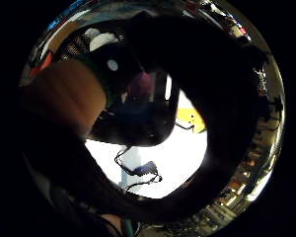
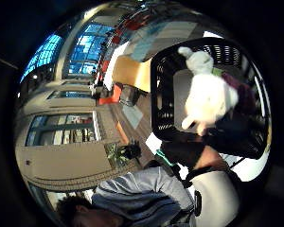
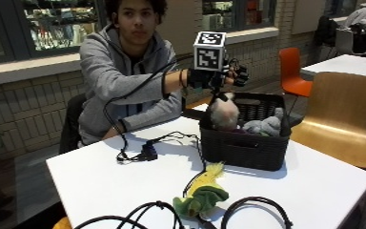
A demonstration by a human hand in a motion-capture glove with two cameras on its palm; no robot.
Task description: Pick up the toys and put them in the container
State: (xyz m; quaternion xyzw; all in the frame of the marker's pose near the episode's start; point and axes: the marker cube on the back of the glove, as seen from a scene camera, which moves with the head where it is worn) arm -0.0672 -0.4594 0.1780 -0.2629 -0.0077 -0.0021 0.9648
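The gloved right hand (image 3: 224, 76) pinched one pale, fuzzy plush toy (image 3: 223, 114) above the black plastic basket (image 3: 243, 145); one grey plush (image 3: 263, 126) inside, one yellow-green plush (image 3: 202, 194) on the white bench (image 3: 106, 181) at 7 o'clock from the basket.

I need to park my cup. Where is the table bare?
Bare: the table between the small cable coil and the near cables, and right of the basket. Crowded: around the green and yellow toy at the near edge.

A pale plush toy (image 3: 223, 113) hangs over the black slotted container (image 3: 246, 143), which holds a grey plush (image 3: 263, 126). A yellow-green plush (image 3: 202, 195) lies near the bench's front edge.
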